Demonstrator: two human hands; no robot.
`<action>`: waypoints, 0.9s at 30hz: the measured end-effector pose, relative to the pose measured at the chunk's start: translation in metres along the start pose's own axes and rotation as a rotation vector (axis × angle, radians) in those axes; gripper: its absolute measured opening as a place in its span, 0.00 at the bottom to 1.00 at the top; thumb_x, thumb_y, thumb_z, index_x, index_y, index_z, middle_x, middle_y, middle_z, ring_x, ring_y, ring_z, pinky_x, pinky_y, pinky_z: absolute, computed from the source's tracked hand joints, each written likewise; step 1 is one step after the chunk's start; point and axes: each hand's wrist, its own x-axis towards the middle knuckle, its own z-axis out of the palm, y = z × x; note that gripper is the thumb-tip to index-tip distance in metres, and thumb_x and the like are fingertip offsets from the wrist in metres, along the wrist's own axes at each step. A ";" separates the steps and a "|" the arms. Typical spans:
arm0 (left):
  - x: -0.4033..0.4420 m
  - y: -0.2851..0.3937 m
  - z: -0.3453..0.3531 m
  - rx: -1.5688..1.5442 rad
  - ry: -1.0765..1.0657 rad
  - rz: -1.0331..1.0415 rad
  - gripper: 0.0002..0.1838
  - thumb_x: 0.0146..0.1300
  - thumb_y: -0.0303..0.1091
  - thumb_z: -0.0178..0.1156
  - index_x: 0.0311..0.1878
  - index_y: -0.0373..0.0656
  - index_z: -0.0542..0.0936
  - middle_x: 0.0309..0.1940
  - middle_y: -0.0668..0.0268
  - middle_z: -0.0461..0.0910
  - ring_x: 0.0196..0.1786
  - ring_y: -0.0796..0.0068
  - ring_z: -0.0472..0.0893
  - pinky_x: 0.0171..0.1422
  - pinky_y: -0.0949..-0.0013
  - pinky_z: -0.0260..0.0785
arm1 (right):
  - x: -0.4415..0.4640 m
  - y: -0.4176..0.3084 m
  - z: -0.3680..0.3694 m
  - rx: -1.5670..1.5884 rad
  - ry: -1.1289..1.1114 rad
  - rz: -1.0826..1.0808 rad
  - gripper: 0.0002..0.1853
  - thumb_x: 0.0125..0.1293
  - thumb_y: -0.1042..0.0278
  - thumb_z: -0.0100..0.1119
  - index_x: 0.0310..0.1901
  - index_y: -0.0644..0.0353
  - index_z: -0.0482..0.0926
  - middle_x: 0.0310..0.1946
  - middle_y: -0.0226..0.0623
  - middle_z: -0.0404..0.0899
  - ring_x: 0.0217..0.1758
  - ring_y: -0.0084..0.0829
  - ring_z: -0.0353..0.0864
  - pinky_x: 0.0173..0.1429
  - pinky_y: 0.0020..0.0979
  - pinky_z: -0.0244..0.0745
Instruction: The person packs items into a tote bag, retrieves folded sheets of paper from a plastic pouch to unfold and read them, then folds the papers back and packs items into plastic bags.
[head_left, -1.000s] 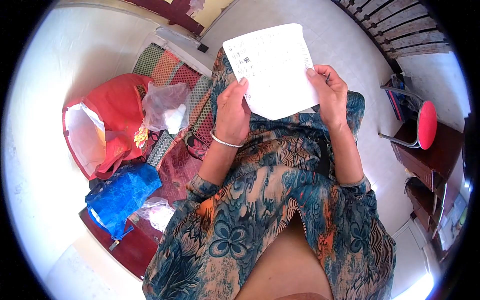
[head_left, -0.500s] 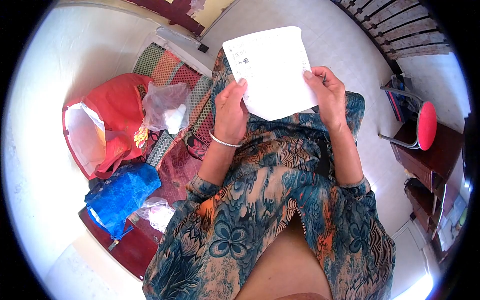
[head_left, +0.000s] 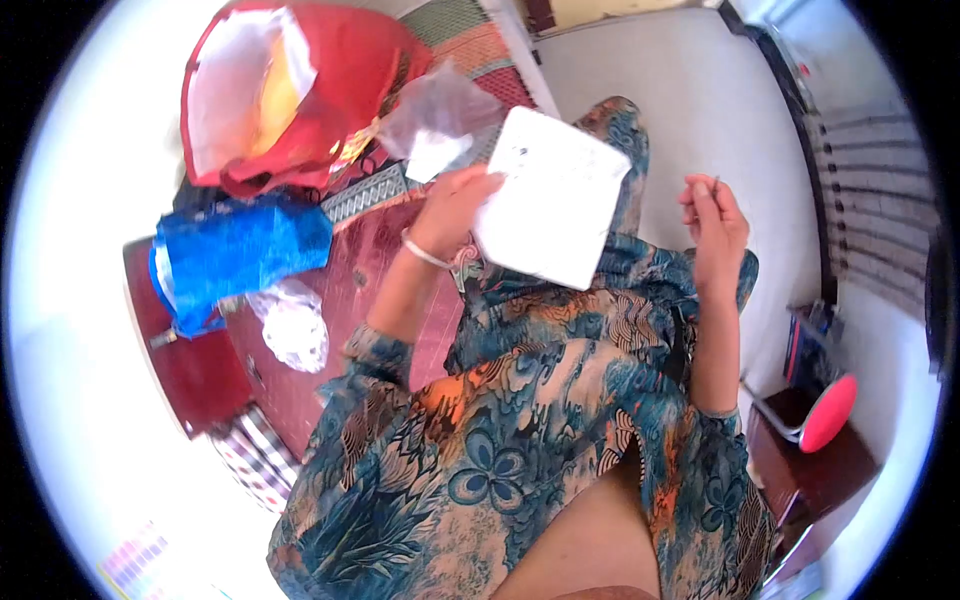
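Note:
My left hand (head_left: 458,212) pinches the left edge of a white sheet of paper (head_left: 555,205) with faint dark writing near its top. The sheet is tilted above my patterned lap (head_left: 560,330). Apart from the paper, off to its right, my right hand (head_left: 716,230) is raised with its fingers closed. A thin dark tip, like that of a pen, shows between those fingers; the rest of it is hidden. Nearest to my left hand on the other side lies a clear plastic bag (head_left: 440,112) with something white in it.
A red bag (head_left: 350,90) with a white lining, a blue bag (head_left: 245,245) and another clear plastic bag (head_left: 292,325) lie on the dark red seat (head_left: 375,265) at left. A red round seat (head_left: 828,413) and brown furniture (head_left: 815,455) stand at right.
My right hand has let go of the paper and moved away to the right. The paper, now in my left hand alone, has tilted and come lower. The view has turned toward the left.

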 end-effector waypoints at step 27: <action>-0.027 -0.178 -0.052 0.076 0.303 0.158 0.12 0.67 0.37 0.53 0.40 0.38 0.79 0.22 0.77 0.71 0.23 0.89 0.65 0.25 0.78 0.58 | 0.098 -0.070 0.170 -0.492 -0.785 -0.945 0.13 0.58 0.74 0.52 0.45 0.62 0.76 0.37 0.44 0.78 0.41 0.43 0.78 0.47 0.36 0.74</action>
